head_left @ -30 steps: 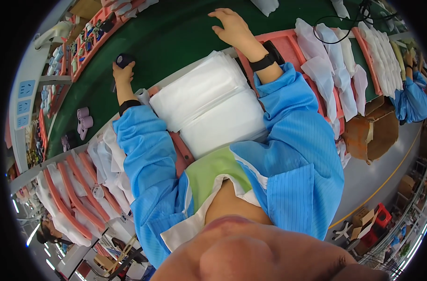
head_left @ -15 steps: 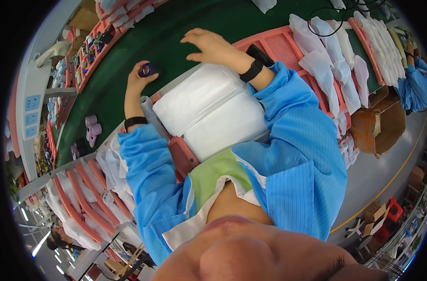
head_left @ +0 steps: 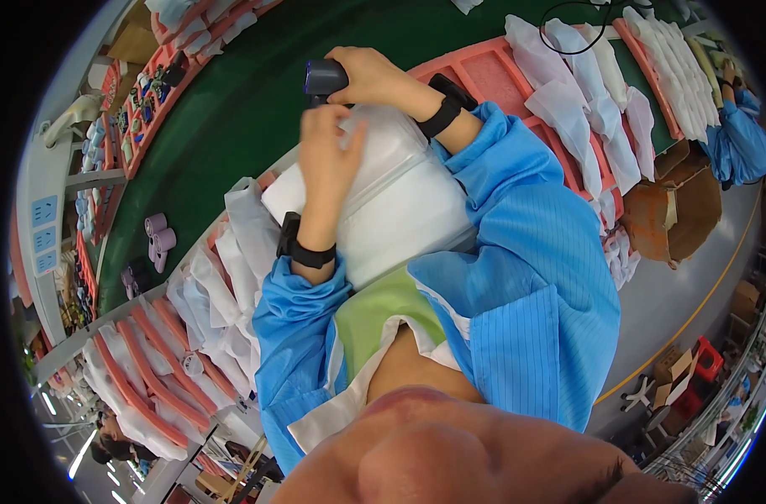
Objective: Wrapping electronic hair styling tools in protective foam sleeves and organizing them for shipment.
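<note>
Just beyond the piles of thin white wrappers (head_left: 408, 206), we had a dark, rounded device (head_left: 322, 77) above the green work surface (head_left: 248, 92), our right hand (head_left: 370, 77) gripping it with fingers and thumb. Our left hand (head_left: 326, 151), blurred, hovered over those wrappers with thumb apart from the fingers, open; we could not tell whether its fingertips touched the device. Pale purple devices (head_left: 158, 242) lay to our left, and a pink tray (head_left: 484, 74) stood to our right.

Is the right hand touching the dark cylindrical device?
Touching. The head view shows the right hand closed around one end of the dark device.
</note>
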Demonstrator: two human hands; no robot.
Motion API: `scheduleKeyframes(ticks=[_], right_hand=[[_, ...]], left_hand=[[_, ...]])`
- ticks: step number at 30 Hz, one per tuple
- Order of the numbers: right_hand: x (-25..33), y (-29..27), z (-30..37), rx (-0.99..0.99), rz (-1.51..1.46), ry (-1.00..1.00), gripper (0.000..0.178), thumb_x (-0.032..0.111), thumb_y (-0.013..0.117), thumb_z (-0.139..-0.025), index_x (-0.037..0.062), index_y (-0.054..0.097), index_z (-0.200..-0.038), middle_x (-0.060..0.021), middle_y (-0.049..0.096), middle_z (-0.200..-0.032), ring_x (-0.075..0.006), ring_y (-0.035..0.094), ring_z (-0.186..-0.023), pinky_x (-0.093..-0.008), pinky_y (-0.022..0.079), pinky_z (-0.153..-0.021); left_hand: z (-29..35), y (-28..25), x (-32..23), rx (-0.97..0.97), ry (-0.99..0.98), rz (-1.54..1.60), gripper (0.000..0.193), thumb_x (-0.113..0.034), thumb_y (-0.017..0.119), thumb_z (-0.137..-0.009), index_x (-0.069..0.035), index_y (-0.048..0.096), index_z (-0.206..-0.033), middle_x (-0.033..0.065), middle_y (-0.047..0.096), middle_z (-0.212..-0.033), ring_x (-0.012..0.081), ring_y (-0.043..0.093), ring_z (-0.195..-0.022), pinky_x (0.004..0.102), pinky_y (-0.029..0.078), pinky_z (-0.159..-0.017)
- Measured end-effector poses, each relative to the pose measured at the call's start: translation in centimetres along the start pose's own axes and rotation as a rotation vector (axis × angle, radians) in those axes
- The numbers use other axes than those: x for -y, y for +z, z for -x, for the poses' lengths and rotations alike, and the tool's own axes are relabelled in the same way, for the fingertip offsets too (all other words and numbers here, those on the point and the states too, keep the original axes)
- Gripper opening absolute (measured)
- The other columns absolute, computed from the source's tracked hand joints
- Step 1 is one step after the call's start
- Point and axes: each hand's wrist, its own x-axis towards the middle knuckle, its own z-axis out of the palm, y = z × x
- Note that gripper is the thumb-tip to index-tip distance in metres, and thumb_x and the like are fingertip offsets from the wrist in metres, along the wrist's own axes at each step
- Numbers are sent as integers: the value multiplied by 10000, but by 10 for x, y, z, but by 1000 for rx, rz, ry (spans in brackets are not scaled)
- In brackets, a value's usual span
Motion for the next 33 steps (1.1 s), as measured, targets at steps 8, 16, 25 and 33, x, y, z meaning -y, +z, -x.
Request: scheduleKeyframes(ticks=[8, 16, 25, 33], right_hand=[[-7, 5, 4, -90, -13, -5, 589, 167, 807, -599, 15, 587, -1124, -186, 647, -1004, -334, 644, -915, -368, 522, -799], [-2, -16, 4, -68, -72, 7, 554, 119, 790, -609, 29, 586, -1117, -159, 644, -985, -296, 642, -892, -336, 518, -805], [58, -138, 32, -40, -629, 20, 544, 89, 777, -628, 25, 554, -1120, -29, 593, -989, -122, 540, -925, -269, 442, -853], [53, -92, 24, 52, -459, -194, 544, 82, 774, -591, 43, 592, -1102, -96, 639, -991, -216, 624, -895, -299, 500, -804]], left_hand=[[9, 21, 5, 199, -2, -184, 180, -213, 726, -803, -81, 617, -857, 89, 582, -838, 290, 621, -758, 395, 482, -635], [14, 15, 17, 193, -73, 101, 126, -121, 710, -820, -66, 643, -911, 78, 614, -833, 215, 612, -695, 310, 484, -629], [7, -17, 12, 96, -358, 689, 112, -118, 660, -907, -12, 626, -905, -9, 581, -754, 74, 526, -665, 200, 433, -634], [5, -39, 4, -115, -368, 859, 125, -147, 617, -943, -23, 605, -943, -12, 576, -756, 86, 530, -668, 216, 446, -630]])
